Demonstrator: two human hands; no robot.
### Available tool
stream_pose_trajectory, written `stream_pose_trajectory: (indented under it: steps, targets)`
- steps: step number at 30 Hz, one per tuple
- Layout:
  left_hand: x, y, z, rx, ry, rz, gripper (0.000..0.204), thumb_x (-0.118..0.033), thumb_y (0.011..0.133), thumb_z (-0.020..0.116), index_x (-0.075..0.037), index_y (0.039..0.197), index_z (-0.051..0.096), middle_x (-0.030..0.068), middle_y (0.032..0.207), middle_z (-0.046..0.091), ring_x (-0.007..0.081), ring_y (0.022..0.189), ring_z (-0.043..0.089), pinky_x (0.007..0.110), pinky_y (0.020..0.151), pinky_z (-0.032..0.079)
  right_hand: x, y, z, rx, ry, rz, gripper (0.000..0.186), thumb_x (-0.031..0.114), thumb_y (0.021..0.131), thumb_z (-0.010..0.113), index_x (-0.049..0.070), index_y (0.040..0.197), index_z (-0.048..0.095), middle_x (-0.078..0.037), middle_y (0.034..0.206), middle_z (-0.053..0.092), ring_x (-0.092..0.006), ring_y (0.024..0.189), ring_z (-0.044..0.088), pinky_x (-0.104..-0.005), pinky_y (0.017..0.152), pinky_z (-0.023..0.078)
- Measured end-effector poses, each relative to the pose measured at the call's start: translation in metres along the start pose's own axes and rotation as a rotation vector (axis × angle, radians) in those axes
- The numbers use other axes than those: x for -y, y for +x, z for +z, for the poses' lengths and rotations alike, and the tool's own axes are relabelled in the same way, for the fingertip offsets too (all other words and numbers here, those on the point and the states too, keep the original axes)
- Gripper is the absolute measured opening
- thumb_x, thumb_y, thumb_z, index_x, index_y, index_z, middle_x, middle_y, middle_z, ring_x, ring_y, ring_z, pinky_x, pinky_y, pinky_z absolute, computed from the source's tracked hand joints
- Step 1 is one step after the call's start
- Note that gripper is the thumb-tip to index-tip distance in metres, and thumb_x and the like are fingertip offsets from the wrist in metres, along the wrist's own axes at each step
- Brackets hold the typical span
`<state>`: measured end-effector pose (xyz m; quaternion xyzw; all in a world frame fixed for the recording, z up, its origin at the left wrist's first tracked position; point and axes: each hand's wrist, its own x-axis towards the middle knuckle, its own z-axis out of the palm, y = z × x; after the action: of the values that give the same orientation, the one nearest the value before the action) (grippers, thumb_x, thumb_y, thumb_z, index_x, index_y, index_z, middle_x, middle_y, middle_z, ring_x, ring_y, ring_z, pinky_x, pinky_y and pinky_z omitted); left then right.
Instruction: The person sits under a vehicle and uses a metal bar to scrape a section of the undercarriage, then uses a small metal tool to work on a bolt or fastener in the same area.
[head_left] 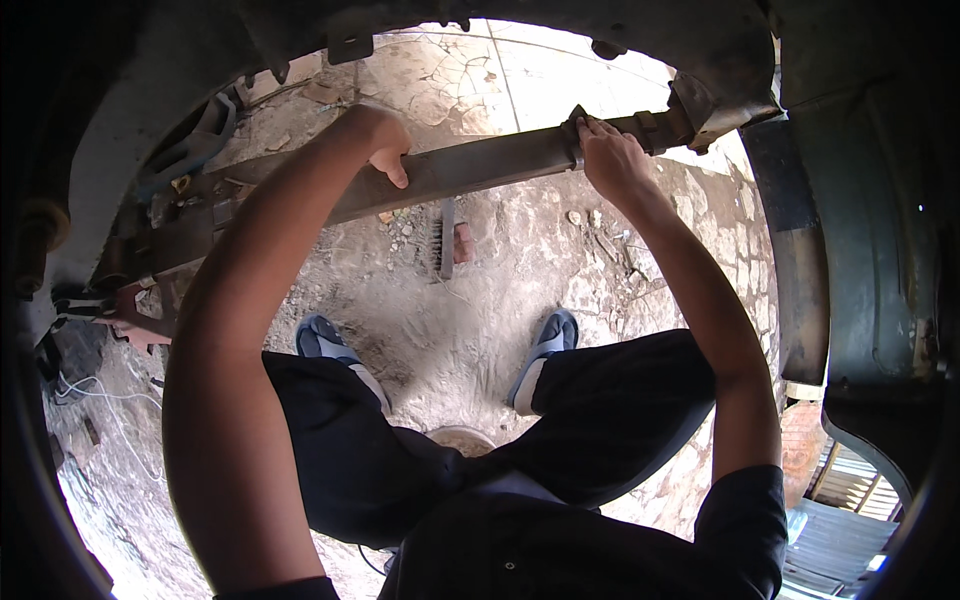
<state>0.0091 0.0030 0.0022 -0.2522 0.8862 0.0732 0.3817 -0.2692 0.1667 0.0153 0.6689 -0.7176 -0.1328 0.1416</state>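
Observation:
A long rusty leaf spring [480, 165] runs across the view under a vehicle's wheel arch, from the axle parts at the left to a bracket [705, 110] at the right. My left hand [385, 145] wraps over the spring near its middle, thumb down on the front face. My right hand [610, 155] grips the spring further right, at a metal clamp band [574, 135]. Both forearms reach up from the lower edge. My legs in dark trousers and blue sandals [545, 350] are below.
A wire brush [443, 240] lies on the dusty, stony ground under the spring. Rusty axle and brake parts [130, 300] sit at the left with a pale cord on the ground. The dark wheel arch [860, 230] curves around the right side.

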Motion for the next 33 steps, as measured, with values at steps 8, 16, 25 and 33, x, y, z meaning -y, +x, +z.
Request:
stream_pose_trajectory:
  steps: [8, 16, 25, 33]
  targets:
    - [0.000, -0.002, 0.000, 0.008, -0.039, -0.006, 0.077, -0.056, 0.078, 0.068, -0.013, 0.139, 0.049, 0.0133, 0.132, 0.057, 0.0308, 0.121, 0.055, 0.042, 0.099, 0.044, 0.003, -0.003, -0.005, 0.066, -0.032, 0.036, 0.044, 0.007, 0.090, 0.043, 0.000, 0.133, 0.052, -0.016, 0.139, 0.051, -0.0250, 0.130, 0.048, -0.0403, 0.099, 0.044]
    - [-0.003, 0.001, -0.004, 0.027, -0.018, 0.001, 0.078, -0.057, 0.077, 0.068, -0.012, 0.139, 0.049, 0.0140, 0.132, 0.057, 0.0318, 0.121, 0.054, 0.042, 0.098, 0.044, 0.002, -0.003, -0.004, 0.069, -0.046, 0.036, 0.042, 0.007, 0.091, 0.043, -0.001, 0.132, 0.052, -0.017, 0.140, 0.050, -0.0252, 0.130, 0.048, -0.0411, 0.101, 0.044]
    - [-0.003, -0.001, -0.005, 0.020, -0.001, -0.005, 0.080, -0.059, 0.077, 0.068, -0.013, 0.139, 0.049, 0.0129, 0.133, 0.057, 0.0314, 0.122, 0.054, 0.042, 0.098, 0.044, -0.010, -0.002, 0.000, 0.078, 0.061, 0.060, 0.042, 0.008, 0.093, 0.041, 0.002, 0.133, 0.051, -0.013, 0.143, 0.047, -0.0253, 0.133, 0.044, -0.0432, 0.104, 0.041]
    - [-0.002, 0.005, -0.004, 0.012, -0.024, -0.003, 0.078, -0.058, 0.077, 0.068, -0.012, 0.138, 0.050, 0.0129, 0.133, 0.057, 0.0313, 0.122, 0.054, 0.042, 0.099, 0.044, -0.013, 0.000, 0.007, -0.052, 0.087, -0.009, 0.038, 0.013, 0.096, 0.042, 0.003, 0.131, 0.054, -0.013, 0.138, 0.052, -0.0274, 0.125, 0.051, -0.0403, 0.100, 0.046]
